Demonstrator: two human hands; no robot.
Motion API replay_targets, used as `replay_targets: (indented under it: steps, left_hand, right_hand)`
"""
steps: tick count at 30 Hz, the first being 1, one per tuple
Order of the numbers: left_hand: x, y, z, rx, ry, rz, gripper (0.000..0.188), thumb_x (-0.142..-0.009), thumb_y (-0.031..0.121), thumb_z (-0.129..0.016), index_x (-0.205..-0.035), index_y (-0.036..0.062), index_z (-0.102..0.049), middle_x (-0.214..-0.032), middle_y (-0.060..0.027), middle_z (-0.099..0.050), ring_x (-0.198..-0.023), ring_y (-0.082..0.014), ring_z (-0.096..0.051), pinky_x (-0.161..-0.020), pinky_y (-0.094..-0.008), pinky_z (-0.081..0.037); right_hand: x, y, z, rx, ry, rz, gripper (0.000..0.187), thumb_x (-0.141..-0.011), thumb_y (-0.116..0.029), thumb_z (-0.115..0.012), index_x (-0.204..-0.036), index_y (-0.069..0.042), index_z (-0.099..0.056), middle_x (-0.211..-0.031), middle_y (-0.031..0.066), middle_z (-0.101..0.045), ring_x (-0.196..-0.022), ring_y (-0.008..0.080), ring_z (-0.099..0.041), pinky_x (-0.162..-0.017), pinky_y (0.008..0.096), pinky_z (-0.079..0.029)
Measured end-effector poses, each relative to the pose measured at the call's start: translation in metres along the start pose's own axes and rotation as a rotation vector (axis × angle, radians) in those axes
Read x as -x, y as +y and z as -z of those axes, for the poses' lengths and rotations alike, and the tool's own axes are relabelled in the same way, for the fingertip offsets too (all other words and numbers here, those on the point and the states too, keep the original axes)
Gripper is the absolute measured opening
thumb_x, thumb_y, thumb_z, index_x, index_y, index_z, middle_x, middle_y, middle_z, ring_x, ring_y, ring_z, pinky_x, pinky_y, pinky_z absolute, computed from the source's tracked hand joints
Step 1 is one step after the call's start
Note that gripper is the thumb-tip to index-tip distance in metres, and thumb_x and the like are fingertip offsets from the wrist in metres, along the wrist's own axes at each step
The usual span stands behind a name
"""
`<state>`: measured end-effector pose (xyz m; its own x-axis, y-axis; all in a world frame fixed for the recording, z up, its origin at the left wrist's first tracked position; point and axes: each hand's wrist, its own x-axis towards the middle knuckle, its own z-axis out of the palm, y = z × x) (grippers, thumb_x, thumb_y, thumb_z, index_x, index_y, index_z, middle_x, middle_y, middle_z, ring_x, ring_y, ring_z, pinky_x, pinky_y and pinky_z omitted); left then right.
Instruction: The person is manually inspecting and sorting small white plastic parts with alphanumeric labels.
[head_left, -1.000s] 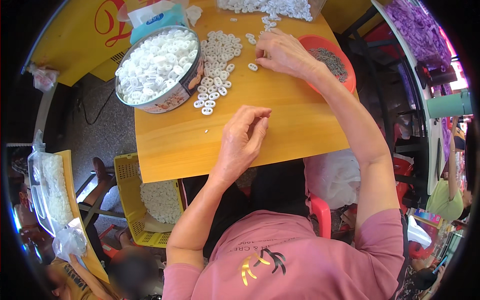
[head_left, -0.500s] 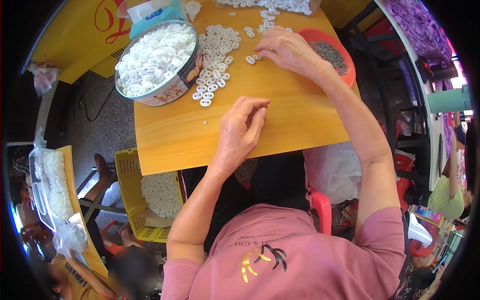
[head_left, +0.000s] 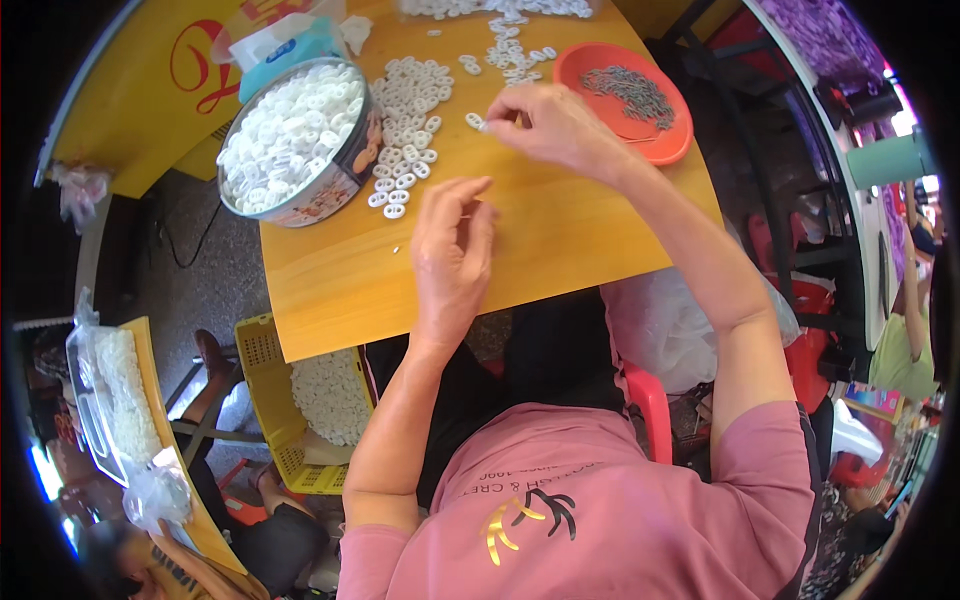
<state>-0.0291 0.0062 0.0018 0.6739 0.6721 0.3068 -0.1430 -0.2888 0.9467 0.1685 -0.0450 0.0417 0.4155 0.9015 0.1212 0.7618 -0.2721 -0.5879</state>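
My right hand (head_left: pixel 550 128) is over the table beside the red bowl (head_left: pixel 672 140). Its thumb and fingers are pinched together, with a bit of a small white two-holed plastic piece at their tips. Another such white piece (head_left: pixel 473 121) lies just left of those fingertips. My left hand (head_left: pixel 452 255) is nearer the table's front edge, its fingers curled in toward the thumb. Whatever it may hold is hidden inside the curl. To its upper left spreads a group of white two-holed pieces (head_left: pixel 410 125). Small grey metal parts (head_left: pixel 635 92) fill part of the bowl.
A round tin (head_left: pixel 318 195) heaped with white pieces stands at the table's left, before a blue tissue pack (head_left: pixel 295 50). More white pieces (head_left: pixel 508 50) lie at the back. A yellow crate (head_left: pixel 268 400) of white pieces sits below left. Other people are at both sides.
The whole view has shifted slightly. One of two white pieces by my right fingertips has left the table and appears to be in the pinch. My left hand has turned a little more upright.
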Motion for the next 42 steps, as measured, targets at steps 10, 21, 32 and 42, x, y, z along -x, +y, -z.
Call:
replay_targets:
  steps: [10,21,32,42]
  left_hand:
    - [0.006,-0.003,-0.004,0.112,-0.144,0.055,0.016,-0.092,-0.001,-0.064,-0.108,-0.0024,-0.065,-0.098,-0.0074,-0.065,-0.083,-0.0126,-0.064,-0.075,-0.0244,-0.052]
    - [0.000,0.004,-0.011,0.489,-0.188,0.396,0.016,-0.096,0.010,-0.062,-0.106,-0.0028,-0.059,-0.092,-0.0110,-0.068,-0.077,-0.0168,-0.067,-0.072,-0.0275,-0.054]
    - [-0.005,0.001,-0.006,0.554,-0.204,0.479,0.014,-0.095,0.005,-0.062,-0.108,0.0021,-0.059,-0.099,-0.0109,-0.067,-0.079,-0.0169,-0.065,-0.074,-0.0280,-0.052]
    - [-0.002,-0.001,-0.005,0.517,-0.205,0.467,0.014,-0.095,0.006,-0.062,-0.108,0.0022,-0.059,-0.099,-0.0106,-0.067,-0.080,-0.0170,-0.066,-0.075,-0.0280,-0.052]
  right_hand:
    - [0.073,-0.007,-0.002,-0.543,-0.215,-0.090,0.024,-0.092,-0.024,-0.064,-0.097,-0.001,-0.068,-0.082,0.0004,-0.066,-0.073,0.0066,-0.056,-0.064,0.0247,-0.046]
    - [0.087,-0.008,0.013,-0.392,-0.035,0.053,0.019,-0.089,-0.018,-0.068,-0.094,0.000,-0.066,-0.078,0.0058,-0.064,-0.070,0.0118,-0.057,-0.062,0.0277,-0.046]
    - [0.063,0.083,0.088,0.378,0.095,0.141,0.011,-0.087,-0.013,-0.065,-0.090,-0.002,-0.067,-0.086,0.0085,-0.065,-0.078,0.0250,-0.063,-0.072,0.0343,-0.050]
    - [0.050,0.090,0.070,0.642,0.005,0.302,0.009,-0.081,-0.012,-0.063,-0.078,-0.004,-0.064,-0.081,0.0111,-0.064,-0.081,0.0312,-0.066,-0.068,0.0442,-0.052]
